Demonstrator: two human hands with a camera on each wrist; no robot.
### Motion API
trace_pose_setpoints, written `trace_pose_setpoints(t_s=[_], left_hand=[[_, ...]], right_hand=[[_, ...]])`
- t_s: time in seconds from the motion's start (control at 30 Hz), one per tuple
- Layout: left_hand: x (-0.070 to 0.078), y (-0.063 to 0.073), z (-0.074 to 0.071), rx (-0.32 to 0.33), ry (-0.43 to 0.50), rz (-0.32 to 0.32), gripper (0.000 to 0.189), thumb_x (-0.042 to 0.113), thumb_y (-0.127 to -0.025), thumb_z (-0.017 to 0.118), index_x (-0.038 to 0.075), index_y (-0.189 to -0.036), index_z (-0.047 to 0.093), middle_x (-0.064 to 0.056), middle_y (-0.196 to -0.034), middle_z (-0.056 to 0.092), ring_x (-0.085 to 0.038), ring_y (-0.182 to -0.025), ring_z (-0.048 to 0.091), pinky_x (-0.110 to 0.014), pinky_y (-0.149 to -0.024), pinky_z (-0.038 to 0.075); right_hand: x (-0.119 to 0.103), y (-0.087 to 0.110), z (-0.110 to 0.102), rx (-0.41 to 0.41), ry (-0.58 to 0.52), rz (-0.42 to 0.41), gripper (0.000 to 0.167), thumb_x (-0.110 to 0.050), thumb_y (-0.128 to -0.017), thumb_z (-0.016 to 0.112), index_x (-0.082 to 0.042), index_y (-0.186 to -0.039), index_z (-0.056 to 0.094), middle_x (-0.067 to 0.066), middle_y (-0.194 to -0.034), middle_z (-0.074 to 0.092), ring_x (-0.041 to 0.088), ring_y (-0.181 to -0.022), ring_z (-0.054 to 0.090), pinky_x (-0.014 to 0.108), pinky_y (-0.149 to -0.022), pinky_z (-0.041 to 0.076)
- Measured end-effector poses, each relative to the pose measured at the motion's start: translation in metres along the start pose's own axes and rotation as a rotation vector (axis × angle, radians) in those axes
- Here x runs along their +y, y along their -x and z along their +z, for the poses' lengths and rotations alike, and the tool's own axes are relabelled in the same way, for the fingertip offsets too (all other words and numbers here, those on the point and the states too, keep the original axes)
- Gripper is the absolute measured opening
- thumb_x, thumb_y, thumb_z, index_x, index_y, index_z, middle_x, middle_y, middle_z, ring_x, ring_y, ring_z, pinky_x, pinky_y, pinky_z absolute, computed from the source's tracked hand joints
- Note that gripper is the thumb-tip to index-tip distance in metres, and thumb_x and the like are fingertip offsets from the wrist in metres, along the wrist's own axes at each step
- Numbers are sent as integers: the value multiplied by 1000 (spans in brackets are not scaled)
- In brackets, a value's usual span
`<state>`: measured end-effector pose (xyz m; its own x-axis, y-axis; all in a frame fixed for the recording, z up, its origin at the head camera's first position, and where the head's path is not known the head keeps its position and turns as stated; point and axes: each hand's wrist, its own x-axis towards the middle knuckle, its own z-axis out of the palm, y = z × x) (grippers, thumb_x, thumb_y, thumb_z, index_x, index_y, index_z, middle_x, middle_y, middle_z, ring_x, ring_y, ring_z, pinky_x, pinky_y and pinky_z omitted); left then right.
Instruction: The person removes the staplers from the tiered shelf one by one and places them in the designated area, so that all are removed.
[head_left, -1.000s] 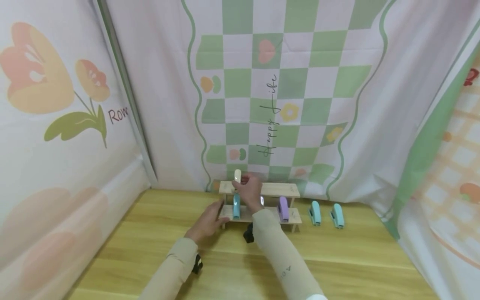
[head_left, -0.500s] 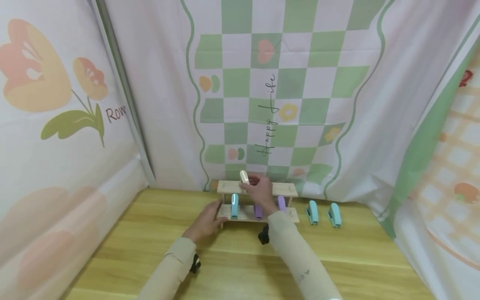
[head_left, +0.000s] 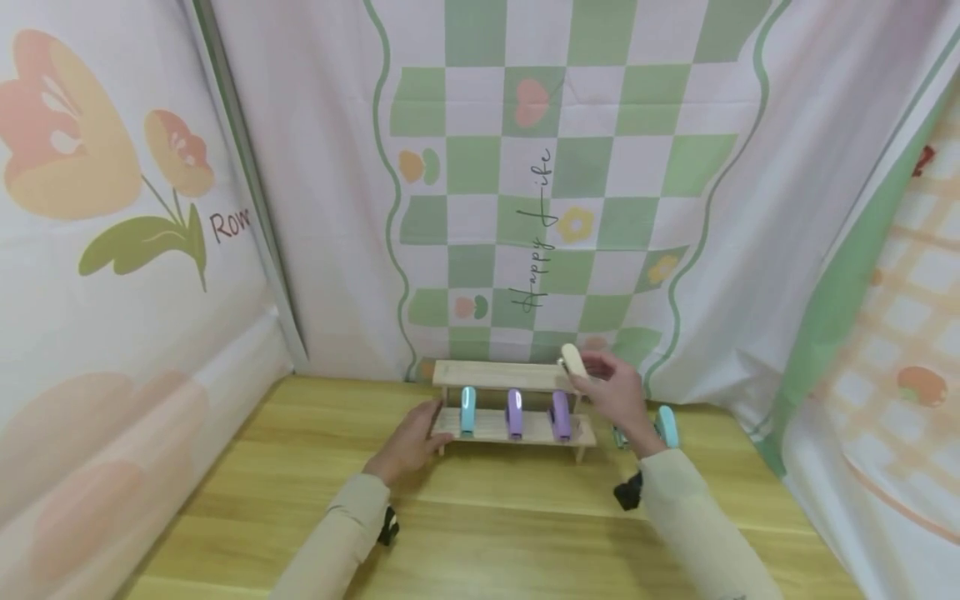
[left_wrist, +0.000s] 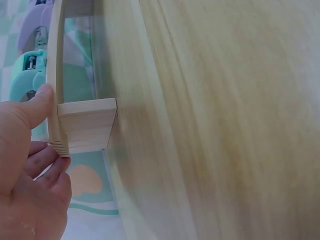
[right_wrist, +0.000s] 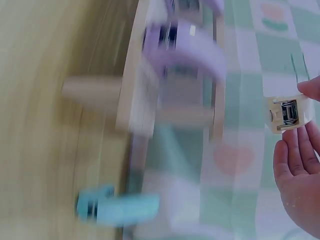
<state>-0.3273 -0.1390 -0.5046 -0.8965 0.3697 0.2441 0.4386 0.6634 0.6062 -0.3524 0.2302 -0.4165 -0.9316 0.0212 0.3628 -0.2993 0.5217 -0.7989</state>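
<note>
My right hand (head_left: 617,396) pinches a cream stapler (head_left: 573,360) between thumb and fingers, held up at the right end of the rack's upper shelf. In the right wrist view the cream stapler (right_wrist: 289,115) shows its metal end. My left hand (head_left: 407,440) grips the left end of the two-tier wooden rack (head_left: 491,427), thumb on top and fingers beneath the lower board (left_wrist: 56,120). On that lower shelf a teal stapler (head_left: 468,411) stands at the left, with one purple stapler (head_left: 514,414) in the middle and another purple stapler (head_left: 560,416) at the right.
Right of the rack, a teal stapler (head_left: 667,427) stands on the wooden table (head_left: 480,525); another teal stapler (head_left: 619,437) is mostly hidden by my right hand. A checkered curtain (head_left: 547,208) hangs close behind the rack, and a white curtain (head_left: 135,350) borders the left side.
My right hand has carried the cream stapler rightward along the upper shelf, from its left part to its right end. The left hand keeps its hold on the rack.
</note>
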Motion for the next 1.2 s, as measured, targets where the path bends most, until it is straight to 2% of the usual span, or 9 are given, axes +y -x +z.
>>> trace_pose_setpoints(t_s=[0.1, 0.3, 0.4, 0.47, 0.6, 0.7, 0.83, 1.03, 1.2], left_hand=[[0, 0, -1, 3, -8, 5, 75, 24, -103, 69, -11, -159, 32, -33, -160, 44, -49, -149, 44, -61, -126, 37], [0, 1, 0, -10, -2, -7, 77, 26, -104, 68, -10, -160, 30, -32, -162, 41, -48, -151, 41, -60, -128, 35], [-1, 1, 1, -8, -3, -2, 77, 26, -104, 68, -10, -160, 30, -32, -161, 42, -49, -150, 42, -60, -128, 35], [-1, 1, 1, -9, -7, -2, 77, 26, -104, 68, -10, -160, 30, -32, -161, 42, -48, -150, 43, -60, -128, 35], [-1, 0, 1, -1, 0, -1, 76, 24, -104, 68, -11, -160, 31, -32, -161, 43, -49, -149, 43, -62, -127, 36], [0, 0, 1, 0, 5, -5, 75, 24, -104, 67, -10, -160, 30, -32, -162, 42, -48, -150, 42, -60, -128, 35], [-1, 0, 0, -6, -9, -3, 75, 24, -105, 66, -10, -161, 29, -31, -162, 41, -47, -151, 42, -58, -128, 36], [0, 0, -1, -9, 1, 11, 75, 23, -105, 66, -12, -160, 29, -33, -162, 40, -49, -151, 41, -61, -128, 35], [-1, -1, -1, -8, 0, 16, 76, 24, -105, 67, -11, -161, 28, -33, -162, 40, -48, -151, 42, -59, -128, 36]], right_hand=[[14, 9, -28, 44, 56, -10, 48, -22, -93, 82, -3, -134, 68, 19, -126, 74, 7, -103, 68, 10, -88, 54], [56, 29, -83, 97, 174, 3, 49, -22, -93, 82, 0, -134, 67, 25, -125, 73, -16, -91, 56, 4, -83, 50], [81, 38, -103, 114, 259, 66, 52, -26, -94, 82, -1, -136, 66, 27, -128, 72, -14, -91, 56, 10, -79, 52], [96, 43, -113, 118, 301, 118, 53, -29, -95, 81, -1, -137, 65, 27, -131, 71, 0, -96, 65, 16, -80, 53], [122, 48, -124, 102, 300, 210, 56, -34, -99, 76, 0, -141, 62, 29, -136, 67, 27, -109, 69, 19, -78, 54], [137, 48, -130, 112, 278, 265, 55, -31, -100, 73, 3, -141, 60, 32, -136, 66, 9, -95, 68, 12, -71, 53], [155, 47, -133, 116, 242, 318, 57, -28, -101, 72, 7, -143, 58, 34, -138, 64, -14, -81, 52, 9, -67, 54], [173, 49, -138, 129, 211, 403, 58, -29, -101, 70, 8, -144, 56, 35, -143, 60, -15, -78, 49, 7, -66, 50], [185, 53, -141, 146, 237, 373, 52, -26, -100, 73, 7, -138, 61, 34, -138, 64, -20, -74, 47, 5, -66, 47]])
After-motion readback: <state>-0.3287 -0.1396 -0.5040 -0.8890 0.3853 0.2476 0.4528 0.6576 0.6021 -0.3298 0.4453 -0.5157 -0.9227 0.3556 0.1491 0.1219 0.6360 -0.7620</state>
